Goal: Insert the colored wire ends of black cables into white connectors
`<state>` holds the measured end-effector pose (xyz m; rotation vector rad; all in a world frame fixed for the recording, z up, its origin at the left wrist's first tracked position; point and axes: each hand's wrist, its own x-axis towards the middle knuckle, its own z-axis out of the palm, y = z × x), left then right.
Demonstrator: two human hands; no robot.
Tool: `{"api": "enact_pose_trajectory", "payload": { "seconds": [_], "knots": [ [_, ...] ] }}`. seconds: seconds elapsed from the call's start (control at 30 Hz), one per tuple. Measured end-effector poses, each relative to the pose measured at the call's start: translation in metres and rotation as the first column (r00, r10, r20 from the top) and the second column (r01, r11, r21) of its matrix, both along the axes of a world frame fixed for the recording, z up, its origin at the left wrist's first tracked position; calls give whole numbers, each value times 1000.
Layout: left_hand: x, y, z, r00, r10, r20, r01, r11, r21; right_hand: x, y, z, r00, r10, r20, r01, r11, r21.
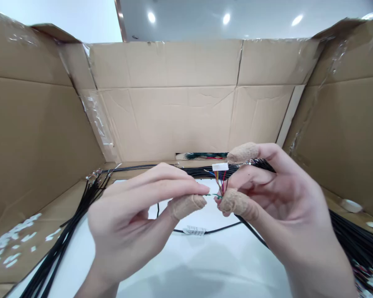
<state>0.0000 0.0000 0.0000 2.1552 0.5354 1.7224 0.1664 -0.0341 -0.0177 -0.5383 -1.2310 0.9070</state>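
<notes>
1. **Your left hand (127,219):** fingers and thumb pinched on a thin green wire (213,195), whose end is too small to make out. A beige finger cot (186,207) covers the thumb.
2. **Your right hand (267,194):** curled around a fan of coloured wires (220,182), with a white connector housing (220,167) standing at their upper end, just above your fingertips. Two more finger cots (238,204) show on this hand.
3. **State of the hands:** together, close but not touching as far as this view shows, each closed on its own wires, with the green wire bridging the small gap.
4. **Surroundings:** black cable bundles (77,231) fan out on both sides, over the cardboard box (174,124) walls and the white desk (186,265). A white-labelled black cable (193,230) lies below your hands.
5. **Risks:**
   - The thick cots dull your feel, so you could lose the green wire or bend its fine end.
   - A sharp pull between your hands could strain the wires at the housing.
   - Similar coloured wires bunched this tightly are easy to cross or mismatch.
   - A trailing black cable could snag and jerk the housing from your grip.
</notes>
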Motion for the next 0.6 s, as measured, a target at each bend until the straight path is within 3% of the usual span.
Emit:
{"api": "enact_pose_trajectory", "payload": {
  "seconds": [0.13,0.27,0.43,0.6],
  "knots": [
    [8,-9,-3,986,-2,168,51,957,-287,-4,-1,-2,992,-111,62,107,992,73],
    [7,-10,-3,960,-161,230,261,815,-517,-7,-2,-6,958,-267,105,238,944,230],
    [3,-9,1,912,-224,343,397,693,-602,-7,-2,-10,889,-435,142,348,844,408],
    [1,0,5,836,-378,398,548,522,-654,-9,0,-10,919,-370,135,275,849,451]
  ]
}}
